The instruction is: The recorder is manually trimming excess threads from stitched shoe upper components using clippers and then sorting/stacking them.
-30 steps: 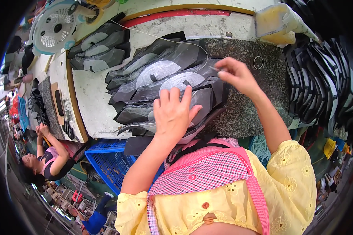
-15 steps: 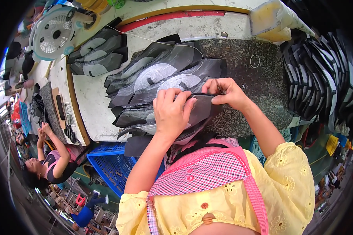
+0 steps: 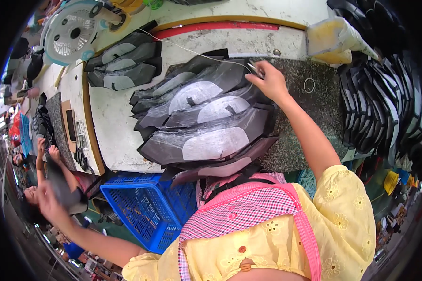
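My left arm reaches far out to the left, and my left hand [image 3: 51, 201] is smeared by motion. A blurred dark grey piece [image 3: 68, 189] shows right beside it; whether the fingers hold it cannot be made out. My right hand [image 3: 268, 80] is above the upper right of the piled pieces, its fingers closed round a small silvery metal tool [image 3: 253, 69] whose kind is unclear. Below it, overlapping dark grey sheet pieces with light grey rounded patches [image 3: 215, 143] lie fanned across the bench in front of me.
A blue plastic crate [image 3: 140, 206] stands at the bench's near left edge. More such pieces lie at the upper left [image 3: 122, 65] and in a tall stack [image 3: 384, 103] at right. A white fan [image 3: 70, 33], a yellowish container [image 3: 330, 40] and a white cord [image 3: 187, 49] are around. A co-worker sits at left.
My left hand has swung from the middle of the bench far out to the left. The piece held between both hands has left the bench front. My right hand has moved up and away.
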### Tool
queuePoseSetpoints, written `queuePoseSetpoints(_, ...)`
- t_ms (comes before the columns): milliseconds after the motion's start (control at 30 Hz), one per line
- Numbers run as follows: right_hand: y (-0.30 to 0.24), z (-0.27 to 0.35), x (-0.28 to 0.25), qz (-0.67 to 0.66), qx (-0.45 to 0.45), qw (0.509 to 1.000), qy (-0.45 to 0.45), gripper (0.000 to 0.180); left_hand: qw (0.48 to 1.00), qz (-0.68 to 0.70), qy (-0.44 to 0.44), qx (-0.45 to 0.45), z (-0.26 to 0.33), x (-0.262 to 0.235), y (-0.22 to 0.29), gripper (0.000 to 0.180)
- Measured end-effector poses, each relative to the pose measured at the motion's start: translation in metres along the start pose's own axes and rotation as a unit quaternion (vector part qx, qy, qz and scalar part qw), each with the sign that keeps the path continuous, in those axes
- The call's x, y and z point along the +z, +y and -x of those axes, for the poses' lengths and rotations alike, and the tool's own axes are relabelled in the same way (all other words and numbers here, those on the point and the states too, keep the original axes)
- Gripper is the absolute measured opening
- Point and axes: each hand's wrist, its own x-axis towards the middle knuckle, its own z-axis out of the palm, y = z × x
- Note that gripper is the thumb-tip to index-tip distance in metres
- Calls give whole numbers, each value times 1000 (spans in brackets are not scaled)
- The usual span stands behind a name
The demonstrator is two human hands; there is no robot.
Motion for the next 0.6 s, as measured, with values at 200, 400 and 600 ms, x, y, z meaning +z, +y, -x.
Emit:
queuePoseSetpoints(200,-4,-5,-8,73,1,983,-166,26,969,-170,-172,-60,-3,237,-98,40)
queuePoseSetpoints(400,-70,72,-63,-235,11,914,-329,21,939,271,-209,14,48,198,97,37)
queuePoseSetpoints(600,-154,92,-52,-115,-381,832,-386,18,603,595,-463,-258,149,212,197,26)
